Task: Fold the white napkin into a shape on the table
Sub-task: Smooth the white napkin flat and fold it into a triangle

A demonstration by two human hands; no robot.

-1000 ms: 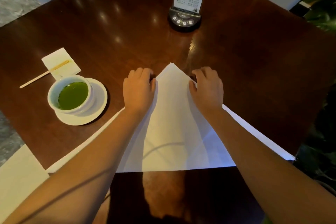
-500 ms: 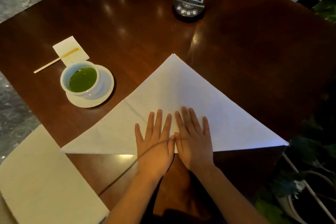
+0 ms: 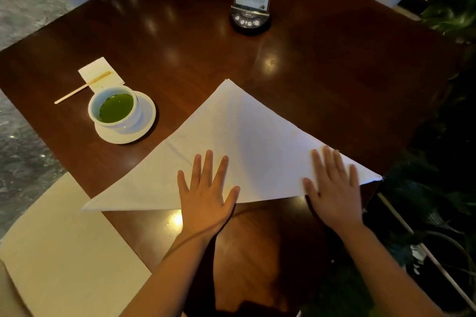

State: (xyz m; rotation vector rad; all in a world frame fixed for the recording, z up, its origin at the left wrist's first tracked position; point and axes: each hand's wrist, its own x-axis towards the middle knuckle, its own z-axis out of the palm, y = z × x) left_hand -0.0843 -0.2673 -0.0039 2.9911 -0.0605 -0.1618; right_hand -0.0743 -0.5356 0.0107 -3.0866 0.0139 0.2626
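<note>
The white napkin (image 3: 239, 141) lies flat on the dark wooden table (image 3: 322, 72) as a wide triangle, apex pointing away from me, long folded edge nearest me. My left hand (image 3: 206, 195) rests palm down, fingers spread, on the middle of that near edge. My right hand (image 3: 332, 188) presses flat, fingers apart, on the napkin's right corner area, near the table's right edge. Neither hand grips anything.
A white cup of green tea (image 3: 114, 109) on a saucer (image 3: 144, 123) stands left of the napkin, with a wooden stirrer (image 3: 82, 87) and a small paper square (image 3: 100, 73) behind it. A menu stand (image 3: 251, 0) sits at the back. A cream sheet (image 3: 67, 247) lies front left. Plants (image 3: 448, 188) border the right edge.
Both hands came down from the napkin's apex to its near edge. Since half a second ago my right hand has slid right along the edge towards the right corner.
</note>
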